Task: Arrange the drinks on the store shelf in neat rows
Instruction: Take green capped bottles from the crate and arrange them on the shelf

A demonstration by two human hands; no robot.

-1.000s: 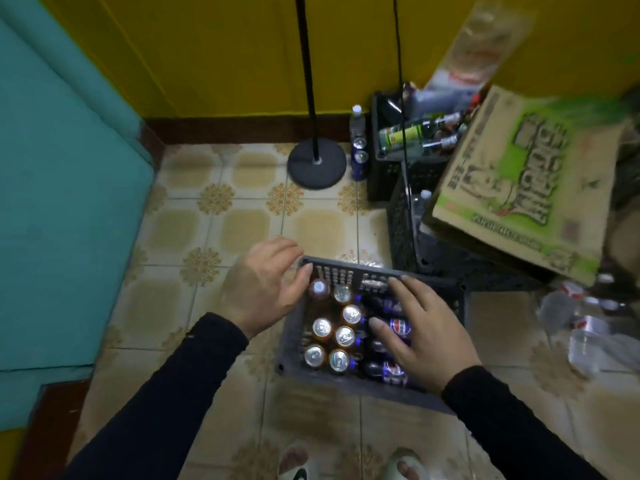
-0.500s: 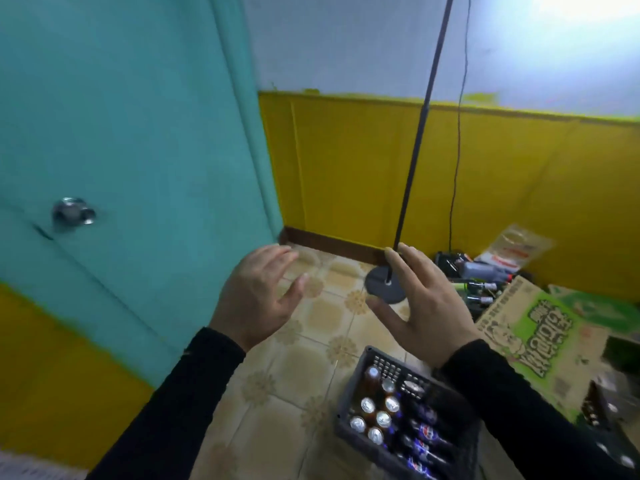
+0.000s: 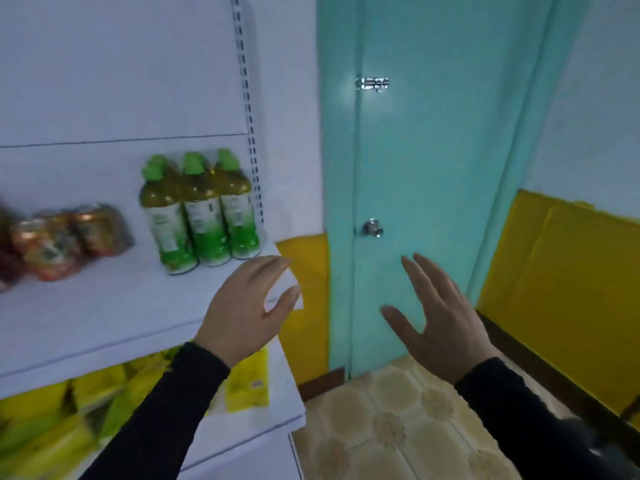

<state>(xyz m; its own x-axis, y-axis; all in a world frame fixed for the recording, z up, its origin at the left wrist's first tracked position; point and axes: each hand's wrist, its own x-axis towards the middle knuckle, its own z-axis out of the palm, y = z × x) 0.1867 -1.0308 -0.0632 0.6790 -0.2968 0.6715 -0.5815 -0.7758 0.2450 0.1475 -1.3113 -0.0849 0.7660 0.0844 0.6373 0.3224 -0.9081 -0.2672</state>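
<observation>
Your left hand point(image 3: 242, 306) and right hand point(image 3: 440, 317) hang released, empty, because the green-capped plastic tea bottles point(image 3: 201, 209) already stand aligned on the white shelf point(image 3: 104, 313).

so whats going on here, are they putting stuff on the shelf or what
A person in black sleeves stands facing a white store shelf beside a teal door. Both hands are empty: the left hand hovers over the shelf's right end, the right hand is spread in front of the door. Green-capped tea bottles stand together at the shelf's back right, with blurred cans further left. Nothing is being placed at this moment.
</observation>
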